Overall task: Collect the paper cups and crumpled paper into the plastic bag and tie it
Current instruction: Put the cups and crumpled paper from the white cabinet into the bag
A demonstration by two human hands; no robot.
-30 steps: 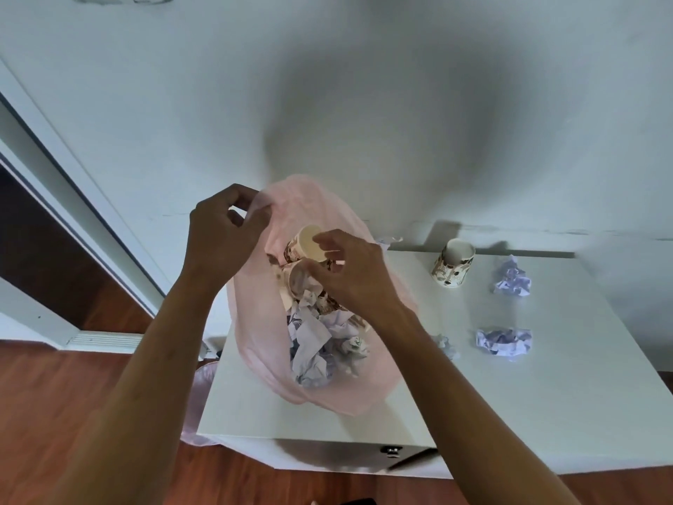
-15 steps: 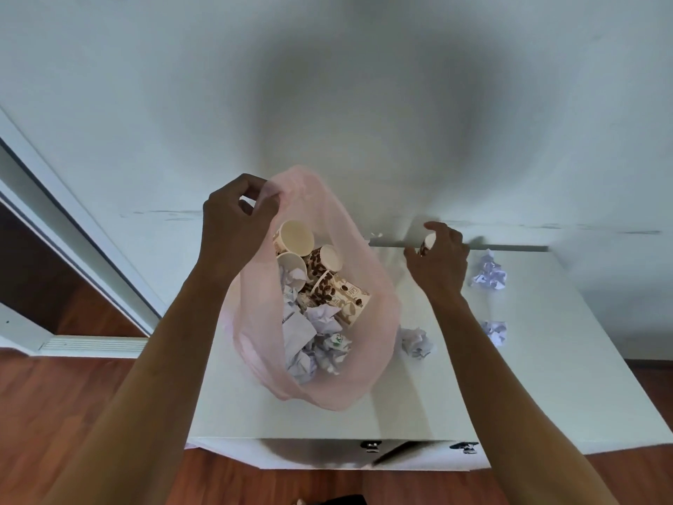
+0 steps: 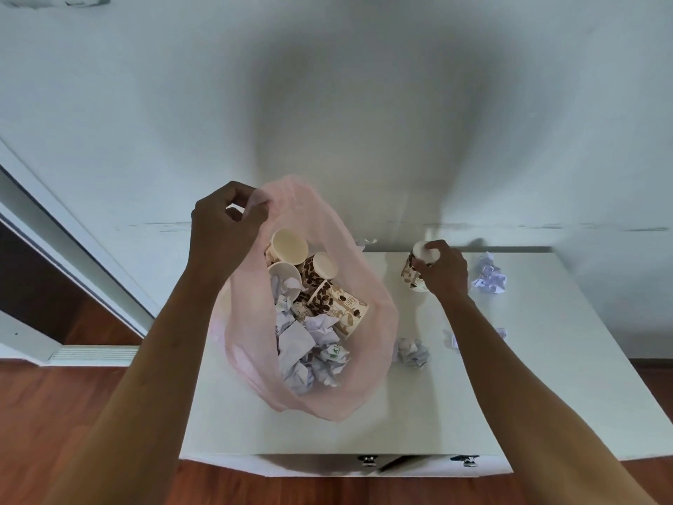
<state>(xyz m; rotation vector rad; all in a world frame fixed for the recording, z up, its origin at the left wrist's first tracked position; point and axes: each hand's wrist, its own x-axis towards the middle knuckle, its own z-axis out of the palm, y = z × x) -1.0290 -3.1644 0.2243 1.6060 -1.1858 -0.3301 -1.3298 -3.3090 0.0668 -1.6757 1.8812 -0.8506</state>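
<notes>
Right grip: right hand (image 3: 442,272) curled round the upside-down printed paper cup (image 3: 415,272), fingers over its white base, cup tilted, lower rim at or just off the tabletop; cannot tell which.
Left grip: left hand (image 3: 222,231) pinches the upper rim of the translucent pink plastic bag (image 3: 368,362), holding the mouth open.
Bag position: on the white table (image 3: 546,377), at 9 o'clock from the held cup.
Bag contents: several coffee-bean-print paper cups (image 3: 320,286) toward 12 o'clock inside, crumpled white paper wads (image 3: 309,351) heaped below them toward 6 o'clock.
Loose paper, near: one crumpled white paper ball (image 3: 411,353) just beside the bag's right wall, 6 o'clock from the held cup.
Loose paper, far: crumpled pale paper ball (image 3: 490,277) at 3 o'clock of the right hand, near the table's back edge.
Loose paper, hidden: third crumpled scrap (image 3: 500,332) mostly behind the right forearm.
Surroundings: grey-white wall (image 3: 327,103) at 12 o'clock; reddish wood floor (image 3: 54,395) at 7 o'clock.
</notes>
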